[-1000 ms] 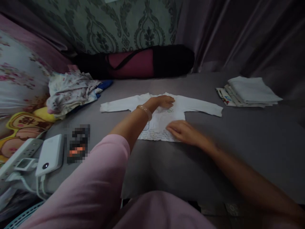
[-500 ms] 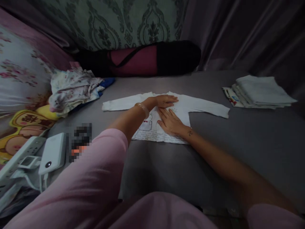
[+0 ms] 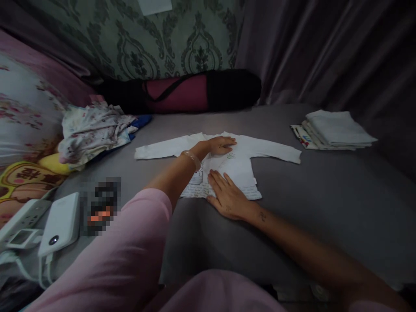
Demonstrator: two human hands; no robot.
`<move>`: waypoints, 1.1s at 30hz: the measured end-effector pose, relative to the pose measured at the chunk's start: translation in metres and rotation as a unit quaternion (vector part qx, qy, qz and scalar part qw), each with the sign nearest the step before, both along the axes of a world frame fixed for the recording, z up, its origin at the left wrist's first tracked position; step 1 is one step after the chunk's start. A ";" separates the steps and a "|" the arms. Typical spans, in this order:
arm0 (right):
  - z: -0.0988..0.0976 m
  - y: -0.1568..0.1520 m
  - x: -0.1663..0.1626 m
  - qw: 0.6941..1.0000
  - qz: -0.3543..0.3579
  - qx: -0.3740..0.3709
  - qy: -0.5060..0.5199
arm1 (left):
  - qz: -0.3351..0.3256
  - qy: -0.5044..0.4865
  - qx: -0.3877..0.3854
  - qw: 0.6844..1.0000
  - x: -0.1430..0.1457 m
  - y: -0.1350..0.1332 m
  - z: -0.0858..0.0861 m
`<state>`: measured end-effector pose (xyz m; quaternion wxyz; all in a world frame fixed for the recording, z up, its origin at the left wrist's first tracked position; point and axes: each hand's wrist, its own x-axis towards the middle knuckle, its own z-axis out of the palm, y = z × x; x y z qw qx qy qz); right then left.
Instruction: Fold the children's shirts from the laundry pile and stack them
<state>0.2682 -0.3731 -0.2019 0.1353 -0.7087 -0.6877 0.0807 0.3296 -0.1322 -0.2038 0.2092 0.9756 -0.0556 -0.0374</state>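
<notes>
A small white long-sleeved shirt (image 3: 238,167) lies spread on the grey bed surface, both sleeves stretched out sideways. Printed drawings and rows of lettering mark its front and lower part. Flat on the upper chest, near the collar, rests my left hand (image 3: 222,145), its fingers pointing right; a bangle circles that wrist. My right hand (image 3: 227,197) lies palm down over the shirt's lower middle, fingers extended, with its heel beyond the bottom hem. Neither hand grips the cloth. My left forearm hides part of the shirt's left side.
A stack of folded cloths (image 3: 339,130) sits at right. Rumpled clothes (image 3: 94,134) lie at left, near a yellow cushion (image 3: 29,182). Closer are a power strip (image 3: 27,219), a white power bank (image 3: 60,225) and a blurred-out object (image 3: 100,206). A long black and maroon bag (image 3: 182,93) lies along the wall.
My right hand has slid down the shirt toward the bottom hem, away from my left hand. The left hand stays near the collar. The camera view has shifted slightly.
</notes>
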 end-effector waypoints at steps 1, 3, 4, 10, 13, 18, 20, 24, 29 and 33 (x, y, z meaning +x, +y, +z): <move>0.001 -0.004 -0.003 1.000 0.003 0.001 0.004 | 0.003 -0.003 0.002 1.000 0.000 -0.001 -0.001; 0.001 -0.012 -0.010 1.000 0.006 -0.004 0.014 | 0.006 -0.008 0.011 1.000 -0.001 -0.001 -0.002; 0.002 -0.016 -0.013 1.000 0.007 -0.010 0.022 | 0.005 -0.010 0.017 1.000 0.000 -0.001 -0.003; 0.023 -0.054 -0.031 0.992 0.052 -0.054 0.106 | 0.012 0.009 0.071 0.997 0.000 -0.014 -0.004; 0.041 -0.067 -0.021 0.967 0.122 -0.090 0.207 | 0.054 0.016 0.101 0.993 -0.005 -0.031 -0.004; 0.046 -0.064 0.066 0.887 0.021 -0.078 0.455 | 0.128 -0.031 0.116 0.984 -0.015 -0.055 0.001; 0.039 -0.063 0.120 0.890 -0.179 0.045 0.417 | 0.148 -0.081 0.087 0.982 -0.019 -0.058 0.004; 0.019 -0.071 0.210 0.825 -0.544 0.086 0.124 | 0.145 -0.173 0.021 0.974 -0.020 -0.060 0.006; 0.002 -0.076 0.245 0.816 -0.570 0.063 0.080 | 0.143 -0.161 -0.033 0.976 -0.006 -0.065 -0.007; -0.003 -0.073 0.259 0.809 -0.575 0.045 0.113 | 0.144 -0.160 -0.054 0.975 0.010 -0.074 -0.024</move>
